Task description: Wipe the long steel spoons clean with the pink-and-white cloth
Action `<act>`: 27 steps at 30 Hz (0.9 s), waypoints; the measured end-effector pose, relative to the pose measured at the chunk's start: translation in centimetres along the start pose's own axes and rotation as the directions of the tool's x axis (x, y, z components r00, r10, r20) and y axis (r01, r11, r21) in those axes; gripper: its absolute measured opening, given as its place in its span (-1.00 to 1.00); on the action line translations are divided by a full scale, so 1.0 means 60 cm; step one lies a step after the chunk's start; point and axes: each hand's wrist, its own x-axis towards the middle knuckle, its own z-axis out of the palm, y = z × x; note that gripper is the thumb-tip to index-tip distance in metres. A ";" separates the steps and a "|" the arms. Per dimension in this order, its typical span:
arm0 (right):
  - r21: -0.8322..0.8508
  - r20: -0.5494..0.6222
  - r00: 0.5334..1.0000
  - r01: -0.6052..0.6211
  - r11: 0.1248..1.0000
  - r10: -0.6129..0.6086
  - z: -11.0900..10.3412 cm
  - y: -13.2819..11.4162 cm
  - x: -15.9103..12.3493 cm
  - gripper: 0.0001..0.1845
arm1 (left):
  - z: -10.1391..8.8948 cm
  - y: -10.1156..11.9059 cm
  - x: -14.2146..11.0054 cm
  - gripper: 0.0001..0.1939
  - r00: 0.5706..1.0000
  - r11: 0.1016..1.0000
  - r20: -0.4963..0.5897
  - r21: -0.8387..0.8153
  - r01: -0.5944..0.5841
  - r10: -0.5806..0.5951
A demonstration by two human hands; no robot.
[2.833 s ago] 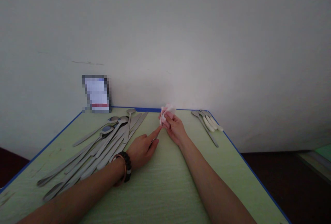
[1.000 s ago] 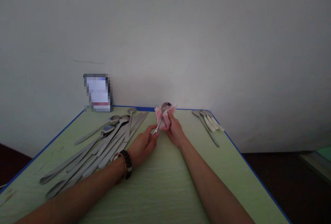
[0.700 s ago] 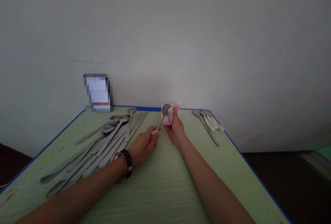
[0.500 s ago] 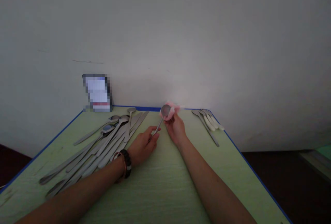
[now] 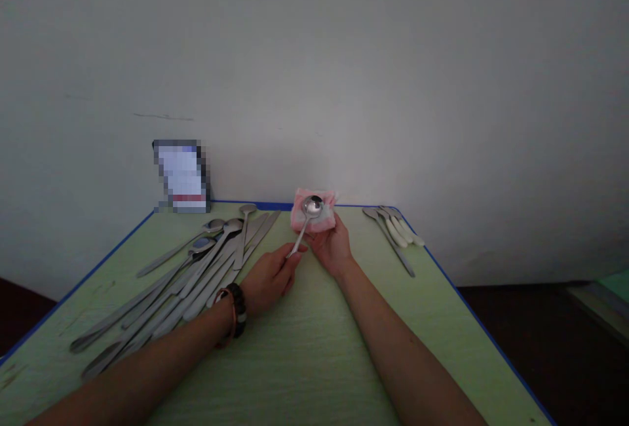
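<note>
My left hand (image 5: 272, 275) pinches the handle of a shiny metal spoon (image 5: 312, 207), whose bowl points away from me. Behind that bowl a pink and white cloth (image 5: 299, 215) lies spread over the fingers of my right hand (image 5: 334, 244), which supports it from below; some of those fingers are hidden under the cloth. Left of my hands, a loose heap of long metal spoons (image 5: 233, 226) and table knives (image 5: 260, 236) covers part of the table, partly hidden by my left forearm.
At the table's (image 5: 295, 360) right side lie a dark metal spoon (image 5: 393, 242) and several white-handled utensils (image 5: 398, 232), side by side. A blurred-out phone-like screen (image 5: 181, 177) stands at the back left against the wall (image 5: 373, 85). Blue edging runs round the tabletop.
The cloth was bunched around the spoon's bowl; now it is opened out flat beneath it. The bowl came into view and turned over. My right hand shifted from gripping above to supporting underneath.
</note>
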 end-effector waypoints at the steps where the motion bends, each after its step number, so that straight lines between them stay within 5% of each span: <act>1: -0.006 -0.011 1.000 0.013 1.000 -0.013 0.002 0.001 0.000 -0.71 | 0.000 0.001 0.000 -0.58 1.000 1.000 0.000 0.000 0.008 -0.008; 9: -0.017 -0.060 0.998 0.015 1.000 -0.016 -0.002 0.005 0.005 -0.86 | 0.002 0.002 0.002 -0.57 0.998 1.000 -0.053 -0.006 0.022 -0.022; 18: 0.109 -0.097 0.995 0.030 0.994 -0.019 -0.006 -0.001 0.009 -0.71 | 0.004 -0.001 0.001 -0.59 0.999 0.994 -0.036 0.109 0.012 -0.008; 27: -0.131 -0.027 0.997 0.073 0.989 -0.077 -0.007 0.012 0.010 -0.85 | 0.003 0.008 -0.001 -0.59 1.000 0.986 -0.016 0.165 0.025 -0.023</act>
